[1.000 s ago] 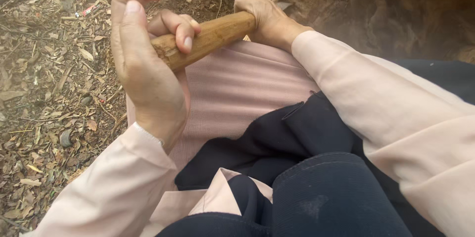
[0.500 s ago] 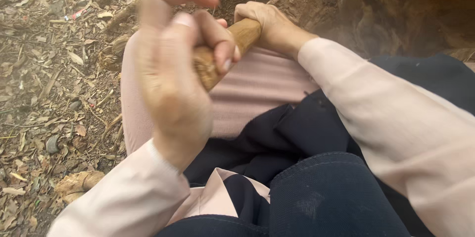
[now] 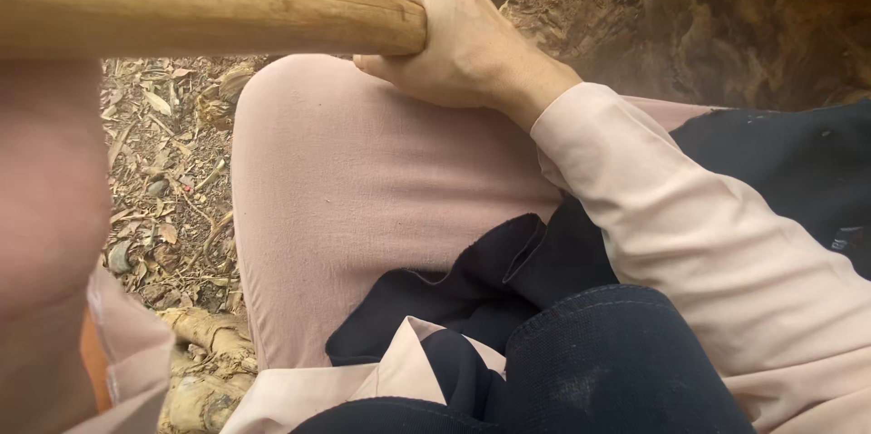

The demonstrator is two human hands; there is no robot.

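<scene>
A thick wooden handle (image 3: 209, 0) runs across the top left of the head view, very close to the camera. My right hand (image 3: 454, 35) is closed around it near the top centre, knuckles up. My left hand (image 3: 41, 207) fills the left edge as a blurred mass under the handle's near end; its fingers are out of view, so its grip cannot be seen. The handle's far end and any tool head are hidden behind my right hand. Below lie my pink-trousered knee (image 3: 363, 189) and dark cloth (image 3: 562, 343).
A dug hole with brown earthen walls (image 3: 653, 17) opens at the top right, just beyond my right hand. Dry leaves, twigs and small stones cover the ground (image 3: 172, 180) at left. Pale roots or stones (image 3: 204, 361) lie at the bottom left.
The handle and my left hand have risen sharply towards the camera and now fill the left side. My right hand has stayed gripping the handle by the hole.
</scene>
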